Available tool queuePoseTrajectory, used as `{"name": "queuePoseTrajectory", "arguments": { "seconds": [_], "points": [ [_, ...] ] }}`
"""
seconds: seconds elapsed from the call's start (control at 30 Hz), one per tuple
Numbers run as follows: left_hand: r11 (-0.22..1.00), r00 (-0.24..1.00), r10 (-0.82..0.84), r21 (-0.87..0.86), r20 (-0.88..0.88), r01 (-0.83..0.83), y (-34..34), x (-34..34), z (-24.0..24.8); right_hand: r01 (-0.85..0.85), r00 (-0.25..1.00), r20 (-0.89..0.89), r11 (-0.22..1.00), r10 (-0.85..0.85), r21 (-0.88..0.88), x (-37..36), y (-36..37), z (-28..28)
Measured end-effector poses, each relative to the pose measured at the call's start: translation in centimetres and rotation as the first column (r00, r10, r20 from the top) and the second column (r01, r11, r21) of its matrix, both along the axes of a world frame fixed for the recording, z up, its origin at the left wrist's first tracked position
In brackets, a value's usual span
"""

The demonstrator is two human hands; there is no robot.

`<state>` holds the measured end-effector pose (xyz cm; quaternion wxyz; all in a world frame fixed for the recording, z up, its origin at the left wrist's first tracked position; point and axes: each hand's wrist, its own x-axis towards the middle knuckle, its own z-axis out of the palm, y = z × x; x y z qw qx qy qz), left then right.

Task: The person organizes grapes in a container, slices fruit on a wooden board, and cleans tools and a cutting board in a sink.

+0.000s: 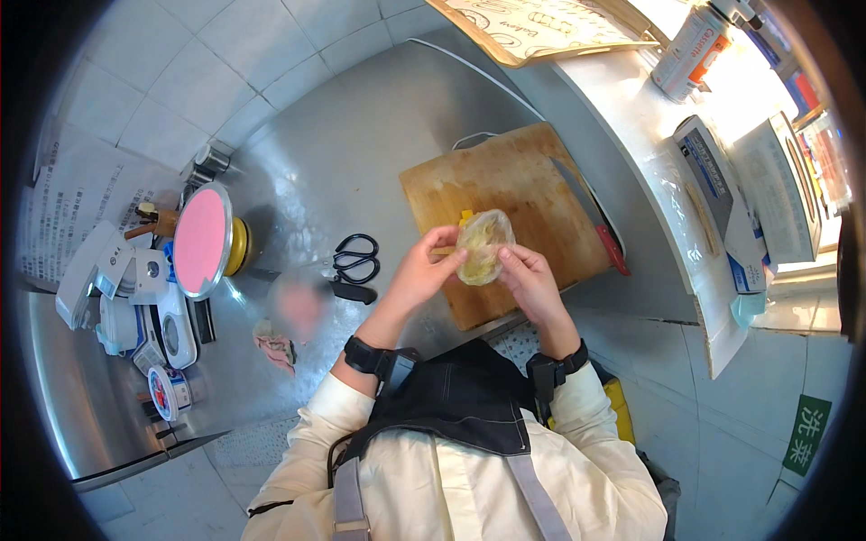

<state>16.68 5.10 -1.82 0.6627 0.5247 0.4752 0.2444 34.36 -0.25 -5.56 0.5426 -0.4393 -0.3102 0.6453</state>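
Between my two hands, above the wooden cutting board (446, 194), is a small clear plastic bag (487, 236) with something yellow-green inside. My left hand (436, 261) pinches its left edge with thumb and fingers. On the opposite edge, the fingers of my right hand (530, 278) are closed too. What fills the bag cannot be made out. Just behind the bag, a bit of yellow (466, 216) shows on the board. Along the board's right side lies a knife with a red handle (612, 250).
Black-handled scissors (357, 259) and another black handle (354, 293) lie on the steel counter (361, 117). A pink-topped turntable (202, 239), boxes and a tub (166, 393) stand left. A crumpled pink cloth (275, 347) lies near the front. At right, a raised shelf holds a gas canister (690, 52).
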Motion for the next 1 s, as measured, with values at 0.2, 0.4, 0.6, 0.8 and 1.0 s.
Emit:
{"name": "queuePoseTrajectory", "arguments": {
  "seconds": [0.2,0.4,0.6,0.8,1.0],
  "points": [
    [0.952,0.860,0.158,-0.307,0.485,-0.002,0.0,-2.1,-0.8,0.014,0.556,-0.830,0.998,0.037,0.053,-2.1,-0.4,-0.1],
    [0.906,0.705,0.215,-0.408,0.676,0.114,-0.2,-3.1,-1.4,0.063,0.259,-0.935,0.962,0.243,0.267,-5.3,0.9,1.3],
    [0.754,0.404,0.061,-0.308,0.913,0.581,-0.7,-4.0,-6.9,0.078,0.177,-0.977,0.988,0.120,0.135,-6.5,-0.6,2.9],
    [0.753,0.743,0.175,-0.575,0.646,0.322,-0.7,-2.8,-2.4,-0.024,0.250,-0.968,0.999,0.036,0.032,-6.3,-2.9,0.7],
    [0.922,0.937,0.105,-0.386,0.334,0.034,0.4,-7.5,-6.3,0.174,0.582,-0.812,0.969,0.043,0.176,-3.3,-2.8,1.6]
  ]
}}
